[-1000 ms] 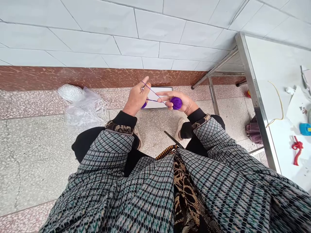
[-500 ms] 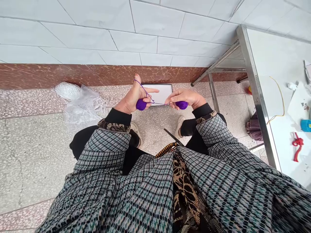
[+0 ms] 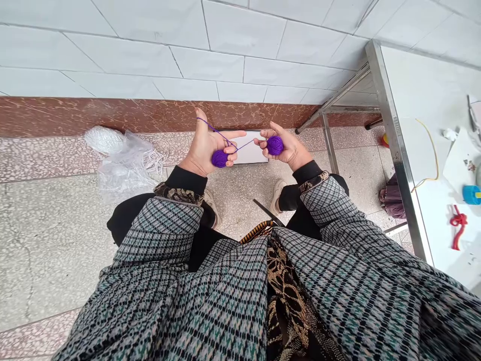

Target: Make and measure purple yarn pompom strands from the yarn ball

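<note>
Two purple yarn balls are in hand over the floor (image 3: 240,210) near a tiled wall (image 3: 225,65): the left ball (image 3: 219,158) in view by the left end of the white panel (image 3: 248,149), the right ball (image 3: 275,145) by its right end. My left hand (image 3: 205,148) is partly open, thumb and forefinger spread wide, the other fingers curled over the left ball. My right hand (image 3: 287,148), palm up and half open beyond the panel's right end, cradles the right ball, its fingers loosely bent. A thin purple strand (image 3: 216,131) loops from my left thumb to the curled fingers and crosses above the panel to my right fingertips. Seen from my distant post, a white skein (image 3: 104,139) and a clear plastic bag (image 3: 122,175) lie on the floor well left of the panel. Nearer the camera than the panel, a dark strip (image 3: 266,210) extends beside the right shoe (image 3: 277,194). Well right of the panel stands a metal-edged bench (image 3: 408,85), bearing a yellow strand (image 3: 436,155), a knotted red cord (image 3: 457,219) and a blue item (image 3: 470,194) too small to identify.
</note>
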### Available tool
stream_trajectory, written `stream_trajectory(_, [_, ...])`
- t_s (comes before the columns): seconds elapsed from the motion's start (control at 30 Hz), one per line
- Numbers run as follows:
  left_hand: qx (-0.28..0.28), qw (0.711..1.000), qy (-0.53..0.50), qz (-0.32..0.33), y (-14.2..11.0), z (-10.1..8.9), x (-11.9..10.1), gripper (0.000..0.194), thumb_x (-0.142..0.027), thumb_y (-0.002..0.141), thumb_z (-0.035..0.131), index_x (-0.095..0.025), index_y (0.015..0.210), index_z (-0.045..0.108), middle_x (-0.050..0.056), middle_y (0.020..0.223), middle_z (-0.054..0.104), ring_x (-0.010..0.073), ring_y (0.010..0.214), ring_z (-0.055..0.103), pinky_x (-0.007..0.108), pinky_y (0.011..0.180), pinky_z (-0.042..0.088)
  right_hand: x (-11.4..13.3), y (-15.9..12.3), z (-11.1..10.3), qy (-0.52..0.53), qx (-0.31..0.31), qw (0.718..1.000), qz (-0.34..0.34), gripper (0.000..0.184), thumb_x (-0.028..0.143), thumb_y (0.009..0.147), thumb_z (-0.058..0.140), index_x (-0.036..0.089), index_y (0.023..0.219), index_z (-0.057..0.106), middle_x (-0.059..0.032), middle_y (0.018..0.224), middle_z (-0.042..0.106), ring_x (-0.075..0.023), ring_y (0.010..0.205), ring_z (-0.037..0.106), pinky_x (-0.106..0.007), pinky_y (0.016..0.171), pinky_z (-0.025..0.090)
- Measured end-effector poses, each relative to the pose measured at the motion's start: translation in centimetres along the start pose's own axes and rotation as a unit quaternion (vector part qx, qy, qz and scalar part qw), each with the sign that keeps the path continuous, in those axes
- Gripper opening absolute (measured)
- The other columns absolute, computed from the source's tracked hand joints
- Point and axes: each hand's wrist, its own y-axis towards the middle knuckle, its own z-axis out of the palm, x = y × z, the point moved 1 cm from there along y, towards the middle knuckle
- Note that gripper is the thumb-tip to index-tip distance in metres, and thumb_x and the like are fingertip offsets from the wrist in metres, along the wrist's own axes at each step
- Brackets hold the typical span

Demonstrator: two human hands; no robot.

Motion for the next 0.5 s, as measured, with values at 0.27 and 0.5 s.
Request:
stream_trajectory(0.27, [-0.027, 0.999, -0.024, 0.013, 0.4, -0.5, 0.2, 0.125, -0.091, 0.096, -0.007, -0.004, 0.156, 0.06, 0.0, 0.057, 0.039, 0.0193, 0.053, 0.039, 0.031, 0.051, 0.035, 0.7, -0.1, 0.6, 0.114, 0.019, 0.992, -0.048, 0.044, 0.049, 0.125, 0.027, 0.019, 0.1, 0.049, -0.0013, 0.085, 0.062, -0.0092, 0.061, 0.056, -0.016, 0.054, 0.052])
stream_trajectory(0.5, [-0.063, 0.992, -0.108, 0.026, 0.4, -0.8, 0.0, 0.124, -0.091, 0.095, -0.01, -0.008, 0.159, 0.055, -0.001, 0.056, 0.041, 0.0175, 0.05, 0.035, 0.031, 0.049, 0.03, 2.8, -4.5, 1.9, -0.036, 0.053, 0.995, -0.073, 0.059, 0.049, 0.125, 0.017, 0.014, 0.11, 0.062, -0.003, 0.082, 0.07, -0.0066, 0.043, 0.039, -0.015, 0.038, 0.032])
